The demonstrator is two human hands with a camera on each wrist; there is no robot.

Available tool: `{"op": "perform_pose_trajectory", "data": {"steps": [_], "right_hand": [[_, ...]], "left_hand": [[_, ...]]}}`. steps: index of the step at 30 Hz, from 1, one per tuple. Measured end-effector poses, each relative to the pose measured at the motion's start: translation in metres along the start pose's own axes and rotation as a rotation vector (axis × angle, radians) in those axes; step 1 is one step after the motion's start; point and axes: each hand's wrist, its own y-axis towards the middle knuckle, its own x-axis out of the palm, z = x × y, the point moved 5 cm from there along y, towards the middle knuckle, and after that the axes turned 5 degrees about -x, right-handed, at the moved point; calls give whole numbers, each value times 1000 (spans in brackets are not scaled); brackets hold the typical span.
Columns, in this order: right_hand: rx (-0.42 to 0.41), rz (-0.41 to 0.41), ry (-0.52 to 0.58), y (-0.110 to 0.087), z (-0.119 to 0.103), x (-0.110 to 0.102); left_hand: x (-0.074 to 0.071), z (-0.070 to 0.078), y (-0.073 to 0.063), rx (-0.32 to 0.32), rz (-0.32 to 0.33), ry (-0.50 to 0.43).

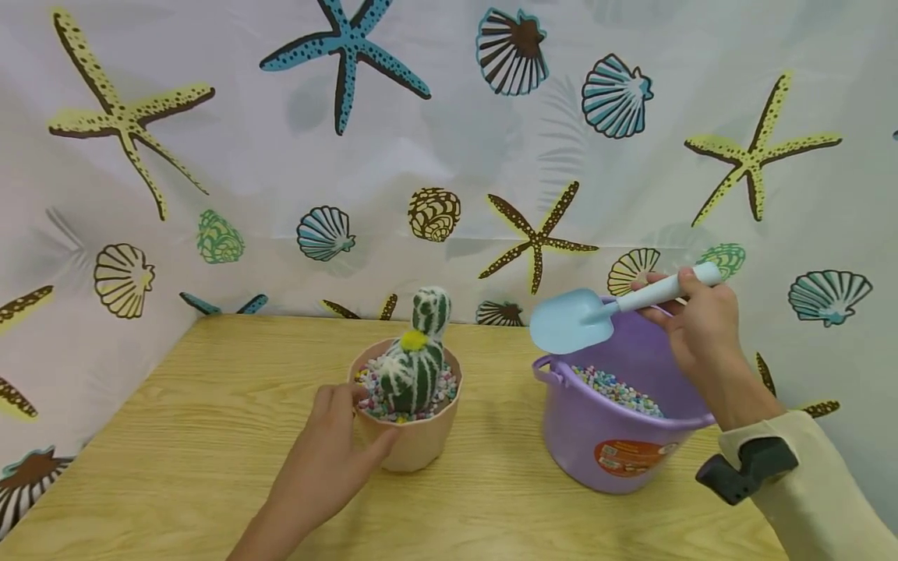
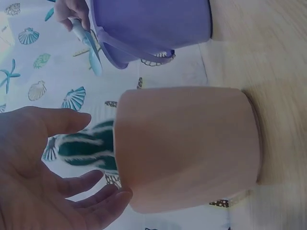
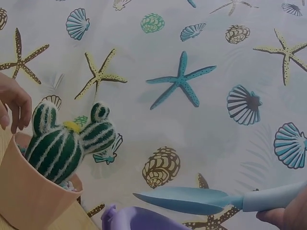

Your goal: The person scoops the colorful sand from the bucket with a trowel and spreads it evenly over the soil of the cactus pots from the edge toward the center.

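My right hand [image 1: 705,331] grips the handle of a light blue hand trowel [image 1: 570,321] above a purple bucket [image 1: 582,436]. The trowel's blade points left over the bucket's rim, and no pebbles show on it. Small multicoloured pebbles [image 1: 617,389] lie inside the bucket. To the left stands a peach-coloured pot [image 1: 421,448] holding a green, white-streaked toy cactus [image 2: 81,148] with a yellow flower, bedded in similar pebbles. My left hand [image 1: 326,460] is at the pot's near left rim, thumb and fingers spread; in the left wrist view a fingertip appears to touch the rim.
Pot and bucket stand side by side on a light wooden table [image 1: 175,436]. A white cloth [image 1: 449,148] printed with starfish and shells hangs behind and at both sides. The bucket's handle [image 2: 136,45] hangs down its side. A dark strap device [image 1: 747,471] sits on the right wrist.
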Motion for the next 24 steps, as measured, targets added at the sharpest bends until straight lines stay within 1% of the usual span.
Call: {"op": "perform_pose_trajectory", "data": {"steps": [3,7,9,11,13,14,17,19,24], "right_hand": [[-6,-7,-4,2,-4,-8],[-4,-4,18,5,-9,-17],[-1,4,35,6,-11,-21],[1,17,26,6,-13,-25],[3,30,12,6,-14,-29],[5,36,5,6,-14,-30],[14,50,-11,8,-16,-35],[20,57,-19,10,-17,-39],[-2,56,-78,15,-19,-47]], "left_hand": [[2,6,-4,12,-23,-3],[6,16,-8,63,-28,-16],[7,23,-10,93,-14,-26],[10,30,-12,114,-9,-39],[13,38,-12,134,-16,-56],[15,42,-13,135,-33,-66],[22,54,-12,142,-80,-83],[26,63,-10,159,-92,-85],[34,82,-3,240,-75,-114]]}}
